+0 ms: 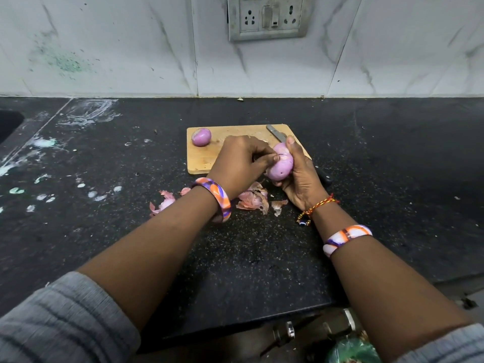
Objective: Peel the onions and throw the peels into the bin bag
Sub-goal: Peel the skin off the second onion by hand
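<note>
My right hand (300,176) grips a purple onion (281,166) just above the near right corner of the wooden cutting board (204,158). My left hand (241,161) pinches at the onion's top with curled fingers. A second peeled onion (201,137) lies on the board's far left corner. Dry pinkish peels (252,199) lie on the black counter under my wrists, with more peels (163,203) to the left. A green bin bag (351,351) shows at the bottom edge, below the counter.
A knife (276,133) lies on the board's far right, its dark handle (324,176) running past my right hand. The black counter (104,231) has white smears at left. A sink edge (7,124) is far left. A wall socket (267,17) sits above.
</note>
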Demonstrator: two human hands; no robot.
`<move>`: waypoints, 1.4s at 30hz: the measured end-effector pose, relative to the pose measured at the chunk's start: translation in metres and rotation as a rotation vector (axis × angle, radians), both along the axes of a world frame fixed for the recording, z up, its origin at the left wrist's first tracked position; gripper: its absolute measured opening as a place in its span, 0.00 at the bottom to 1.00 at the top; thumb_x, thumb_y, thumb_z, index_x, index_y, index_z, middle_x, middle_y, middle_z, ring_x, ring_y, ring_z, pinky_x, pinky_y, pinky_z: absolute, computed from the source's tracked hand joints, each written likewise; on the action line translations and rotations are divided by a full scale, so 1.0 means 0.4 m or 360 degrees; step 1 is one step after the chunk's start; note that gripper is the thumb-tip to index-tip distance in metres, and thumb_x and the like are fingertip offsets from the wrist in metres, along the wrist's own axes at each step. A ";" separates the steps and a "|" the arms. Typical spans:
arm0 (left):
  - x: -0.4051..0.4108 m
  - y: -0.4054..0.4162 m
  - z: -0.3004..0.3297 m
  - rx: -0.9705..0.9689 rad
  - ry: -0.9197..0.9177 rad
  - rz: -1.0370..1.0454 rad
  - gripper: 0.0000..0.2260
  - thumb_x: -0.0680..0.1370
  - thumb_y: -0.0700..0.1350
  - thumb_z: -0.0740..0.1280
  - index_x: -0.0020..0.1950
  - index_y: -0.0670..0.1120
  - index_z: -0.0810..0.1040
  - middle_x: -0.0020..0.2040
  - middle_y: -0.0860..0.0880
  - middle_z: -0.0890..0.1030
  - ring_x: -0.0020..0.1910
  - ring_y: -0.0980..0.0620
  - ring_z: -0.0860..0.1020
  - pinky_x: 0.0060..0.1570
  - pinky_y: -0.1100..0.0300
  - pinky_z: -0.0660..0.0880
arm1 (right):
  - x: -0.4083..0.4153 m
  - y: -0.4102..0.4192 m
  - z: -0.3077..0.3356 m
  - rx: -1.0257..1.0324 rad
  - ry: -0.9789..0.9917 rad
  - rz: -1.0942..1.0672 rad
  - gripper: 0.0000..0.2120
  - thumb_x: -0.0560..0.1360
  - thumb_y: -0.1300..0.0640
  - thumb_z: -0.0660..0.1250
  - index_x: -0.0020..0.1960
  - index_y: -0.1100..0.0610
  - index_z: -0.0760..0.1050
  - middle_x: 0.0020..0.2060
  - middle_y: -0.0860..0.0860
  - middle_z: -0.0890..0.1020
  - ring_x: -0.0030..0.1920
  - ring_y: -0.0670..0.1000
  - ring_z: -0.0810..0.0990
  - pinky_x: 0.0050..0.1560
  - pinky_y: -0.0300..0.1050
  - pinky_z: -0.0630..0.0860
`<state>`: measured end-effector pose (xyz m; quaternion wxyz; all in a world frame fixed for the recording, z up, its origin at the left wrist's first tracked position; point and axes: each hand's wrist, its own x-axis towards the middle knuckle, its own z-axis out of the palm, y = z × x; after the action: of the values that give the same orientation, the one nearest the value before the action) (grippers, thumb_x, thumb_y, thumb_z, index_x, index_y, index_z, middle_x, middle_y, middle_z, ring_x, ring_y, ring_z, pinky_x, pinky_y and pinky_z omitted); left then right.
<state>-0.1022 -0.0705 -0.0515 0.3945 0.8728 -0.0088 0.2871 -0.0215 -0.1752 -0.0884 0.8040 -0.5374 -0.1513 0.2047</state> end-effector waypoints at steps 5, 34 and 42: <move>-0.005 -0.010 -0.015 0.0532 -0.0148 0.0078 0.12 0.73 0.44 0.62 0.41 0.37 0.80 0.37 0.40 0.82 0.36 0.41 0.78 0.37 0.51 0.75 | 0.010 0.002 -0.009 0.0014 0.0016 0.0048 0.30 0.50 0.33 0.75 0.42 0.54 0.80 0.34 0.51 0.83 0.28 0.47 0.77 0.24 0.37 0.70; 0.012 0.000 -0.004 -0.0291 -0.0004 -0.0013 0.07 0.72 0.37 0.68 0.48 0.43 0.82 0.42 0.50 0.82 0.42 0.54 0.80 0.48 0.61 0.77 | 0.010 -0.007 -0.004 0.0294 0.0212 0.0097 0.42 0.44 0.36 0.79 0.52 0.57 0.75 0.43 0.56 0.81 0.36 0.49 0.82 0.31 0.41 0.80; -0.001 0.012 0.025 0.0659 -0.0213 -0.0171 0.09 0.72 0.44 0.64 0.44 0.41 0.83 0.39 0.43 0.82 0.38 0.45 0.79 0.38 0.52 0.75 | 0.012 -0.011 -0.006 0.0260 0.0155 0.0172 0.38 0.46 0.36 0.78 0.50 0.56 0.77 0.42 0.55 0.82 0.37 0.50 0.81 0.30 0.41 0.79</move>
<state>-0.1026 -0.0657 -0.0414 0.2203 0.9125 -0.1403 0.3149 -0.0165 -0.1797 -0.0908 0.8393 -0.4506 -0.1569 0.2606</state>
